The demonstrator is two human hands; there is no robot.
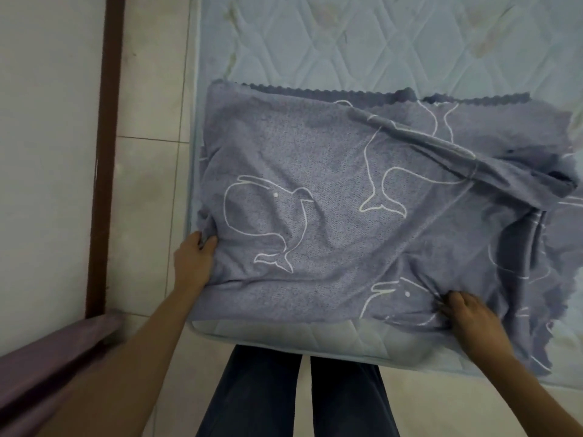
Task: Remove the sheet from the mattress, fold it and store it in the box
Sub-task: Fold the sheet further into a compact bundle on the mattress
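Gripping the sheet (331, 190) (folded, on the mattress (378, 42)), left hand (195, 261) and right hand (471, 318) fingers (449, 307) both curled into cloth

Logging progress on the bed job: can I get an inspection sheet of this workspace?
Surface: quilted pale mattress, stained, bare at the far side.
Job's things: whale-print sheet lies folded over on the near corner, right part rumpled; box not in view.
Clutter: nothing seen.
Hands: left hand grips the sheet's left edge; right hand pinches bunched cloth near the front edge.
Cables: nothing seen.
Surroundings: tiled floor, white wall with brown strip, purple object at lower left.
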